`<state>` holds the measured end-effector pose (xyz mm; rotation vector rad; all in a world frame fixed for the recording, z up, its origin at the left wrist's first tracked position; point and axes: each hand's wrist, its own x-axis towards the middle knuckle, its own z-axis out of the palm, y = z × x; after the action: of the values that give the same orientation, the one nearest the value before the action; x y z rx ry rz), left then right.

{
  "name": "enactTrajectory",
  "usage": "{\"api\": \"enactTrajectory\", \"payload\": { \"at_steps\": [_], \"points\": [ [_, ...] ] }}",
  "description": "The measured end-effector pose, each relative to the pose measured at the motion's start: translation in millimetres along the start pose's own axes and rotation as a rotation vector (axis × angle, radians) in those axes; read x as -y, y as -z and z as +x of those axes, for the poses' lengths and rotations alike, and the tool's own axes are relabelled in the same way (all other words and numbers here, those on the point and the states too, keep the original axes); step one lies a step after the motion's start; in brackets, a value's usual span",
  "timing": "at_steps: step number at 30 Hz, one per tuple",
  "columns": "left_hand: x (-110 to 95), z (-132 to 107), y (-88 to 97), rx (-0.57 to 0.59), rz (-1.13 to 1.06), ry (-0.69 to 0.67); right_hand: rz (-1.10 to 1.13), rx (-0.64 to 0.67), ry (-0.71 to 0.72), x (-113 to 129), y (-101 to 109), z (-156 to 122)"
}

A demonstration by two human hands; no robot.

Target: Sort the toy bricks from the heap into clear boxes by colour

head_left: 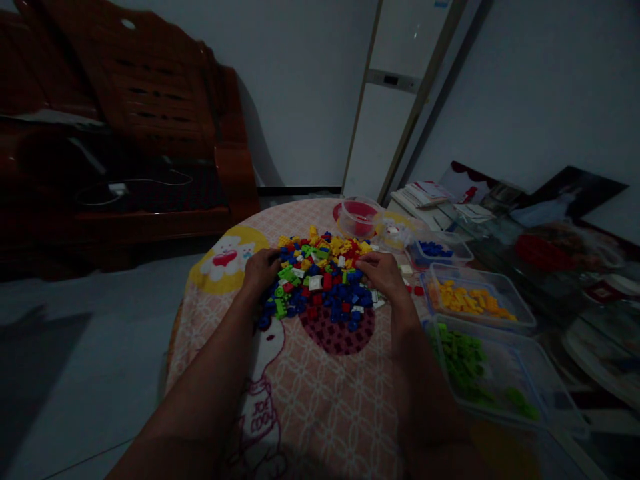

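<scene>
A heap of mixed toy building bricks (315, 283) in blue, red, yellow, green and white lies on the cloth-covered round table. At the heap's left edge rests my left hand (260, 272), fingers loosely curved and a little apart, touching the outer bricks. My right hand (384, 272) reaches in from the right side, with thumb and fingertips drawn together over red and yellow bricks. Whatever lies between those fingertips is too small and dark to name. Both forearms stretch across the tablecloth (330, 407).
Along the right stand clear plastic boxes: one with green bricks (460, 357), one with yellow bricks (470, 300), one with blue bricks (434, 249). Round tubs, one with red pieces (361, 215), stand at the back. A wooden bench (165, 100) is left; a cluttered glass table adjoins right.
</scene>
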<state>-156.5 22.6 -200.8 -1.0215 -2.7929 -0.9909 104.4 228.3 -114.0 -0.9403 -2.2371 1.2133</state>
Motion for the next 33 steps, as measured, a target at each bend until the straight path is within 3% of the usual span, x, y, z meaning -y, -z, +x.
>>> {"api": "enactTrajectory", "payload": {
  "at_steps": [3, 7, 12, 19, 25, 30, 33],
  "points": [
    [-1.2, -0.2, 0.7, 0.001, 0.010, 0.013, 0.010, -0.154, 0.021, -0.5, 2.4, 2.9],
    [-1.1, 0.0, 0.2, -0.003, 0.011, 0.009, -0.367, -0.275, 0.028, 0.9, 15.2, 0.2],
    [1.3, 0.7, -1.5, -0.029, -0.008, -0.014, -0.860, -0.103, -0.108, 8.9, 25.9, -9.7],
    [3.5, 1.1, -2.2, -0.037, -0.030, -0.025, -1.018, 0.189, -0.192, 15.3, 17.7, -13.6],
    [4.3, 1.6, -3.4, -0.016, -0.018, -0.023, -1.042, 0.177, -0.182, 18.2, 20.4, -15.3],
    [6.0, 2.5, -5.3, -0.034, -0.014, -0.030, -1.049, 0.245, -0.153, 11.2, 19.9, -15.0],
    [7.2, 3.1, -6.2, -0.037, -0.016, -0.037, -1.042, 0.194, -0.143, 5.9, 18.3, -12.8]
  ]
}}
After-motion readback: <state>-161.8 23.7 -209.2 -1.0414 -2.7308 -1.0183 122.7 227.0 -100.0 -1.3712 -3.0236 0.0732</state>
